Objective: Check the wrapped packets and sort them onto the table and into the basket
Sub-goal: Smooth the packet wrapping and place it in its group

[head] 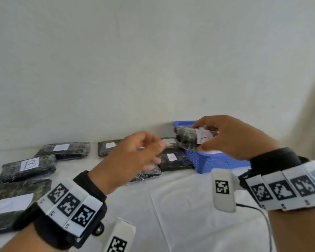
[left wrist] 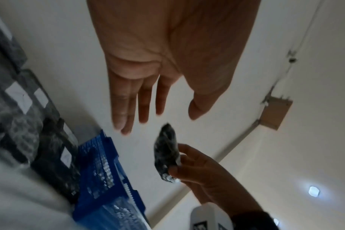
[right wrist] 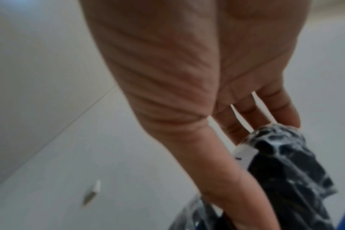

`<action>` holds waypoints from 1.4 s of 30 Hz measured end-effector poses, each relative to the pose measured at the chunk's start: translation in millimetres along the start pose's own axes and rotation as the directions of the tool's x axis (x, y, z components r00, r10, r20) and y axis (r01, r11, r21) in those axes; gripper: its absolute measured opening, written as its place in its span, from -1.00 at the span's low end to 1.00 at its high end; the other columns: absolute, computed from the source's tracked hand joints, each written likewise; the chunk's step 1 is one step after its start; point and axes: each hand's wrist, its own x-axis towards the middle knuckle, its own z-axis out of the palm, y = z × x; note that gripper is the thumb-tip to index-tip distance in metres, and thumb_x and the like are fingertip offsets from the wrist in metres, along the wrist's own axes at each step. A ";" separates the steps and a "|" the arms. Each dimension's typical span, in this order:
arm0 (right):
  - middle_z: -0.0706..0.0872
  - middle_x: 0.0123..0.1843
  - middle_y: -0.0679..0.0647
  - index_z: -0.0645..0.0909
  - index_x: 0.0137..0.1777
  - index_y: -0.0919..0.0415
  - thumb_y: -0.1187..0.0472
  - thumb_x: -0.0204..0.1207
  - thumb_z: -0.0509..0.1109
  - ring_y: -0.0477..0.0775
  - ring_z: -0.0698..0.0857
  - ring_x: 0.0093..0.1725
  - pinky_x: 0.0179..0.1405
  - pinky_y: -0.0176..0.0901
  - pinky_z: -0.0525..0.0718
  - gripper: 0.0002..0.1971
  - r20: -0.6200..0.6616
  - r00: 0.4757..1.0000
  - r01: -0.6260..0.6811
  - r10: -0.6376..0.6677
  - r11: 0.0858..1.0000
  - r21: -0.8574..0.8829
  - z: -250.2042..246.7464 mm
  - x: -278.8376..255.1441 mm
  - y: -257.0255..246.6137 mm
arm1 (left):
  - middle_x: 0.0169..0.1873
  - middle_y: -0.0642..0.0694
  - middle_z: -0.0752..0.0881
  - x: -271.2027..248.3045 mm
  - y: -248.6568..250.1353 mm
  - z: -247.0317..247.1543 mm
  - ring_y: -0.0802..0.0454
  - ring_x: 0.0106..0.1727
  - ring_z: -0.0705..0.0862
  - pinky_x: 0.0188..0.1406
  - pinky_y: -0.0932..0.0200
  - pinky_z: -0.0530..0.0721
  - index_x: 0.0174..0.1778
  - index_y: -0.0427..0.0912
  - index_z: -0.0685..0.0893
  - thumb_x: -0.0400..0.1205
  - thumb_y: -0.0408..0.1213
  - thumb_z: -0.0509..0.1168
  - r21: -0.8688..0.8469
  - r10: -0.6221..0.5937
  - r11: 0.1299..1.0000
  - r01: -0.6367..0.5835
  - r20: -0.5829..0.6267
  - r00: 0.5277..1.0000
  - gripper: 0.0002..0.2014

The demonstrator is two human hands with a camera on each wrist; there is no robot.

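White-clothed table (head: 180, 206) against pale wall (head: 153, 60); right hand (head: 231, 137) pinching packet (head: 187, 139), left hand (head: 133, 157) spread.

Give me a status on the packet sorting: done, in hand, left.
Done: several wrapped packets lie on the table, among them the packet labelled B.

In hand: the right hand grips one wrapped packet above the blue basket; the left hand is open and holds nothing.

Left: the held packet is not yet placed. Something pale shows inside the basket, but how many packets remain there cannot be told.
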 end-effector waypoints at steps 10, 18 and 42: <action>0.65 0.50 0.13 0.56 0.57 0.05 0.27 0.57 0.58 0.14 0.64 0.17 0.01 -0.17 0.58 -0.43 0.036 0.984 -0.136 0.172 0.876 -0.463 -26.2 72.8 90.9 | 0.19 0.06 0.79 95.1 -6.8 62.6 0.13 0.20 0.75 0.31 0.18 0.67 0.22 -0.02 0.71 0.68 -0.01 0.44 0.580 0.068 0.793 -0.184 0.216 0.974 -0.74; 0.55 0.66 0.13 0.50 0.66 0.17 0.12 0.62 0.58 0.18 0.56 0.60 0.46 -0.02 0.58 -0.37 0.301 0.919 0.039 0.256 0.699 -0.714 7.6 128.7 100.6 | 0.29 0.03 0.67 162.2 -13.7 90.0 0.10 0.19 0.60 0.07 0.23 0.47 0.31 -0.09 0.70 0.60 0.16 0.47 0.796 0.013 0.550 -0.251 0.293 0.956 -0.51; 0.71 0.34 0.17 0.65 0.35 0.22 -0.01 0.75 0.37 0.21 0.69 0.29 0.19 -0.01 0.65 -0.65 0.202 0.945 0.307 -0.256 0.909 -0.281 106.5 71.2 -99.6 | 0.32 -0.17 0.70 62.5 -0.2 -97.8 -0.15 0.33 0.66 0.28 0.05 0.56 0.30 -0.18 0.71 0.70 -0.21 0.36 0.800 0.020 0.567 0.196 -0.251 0.968 -0.72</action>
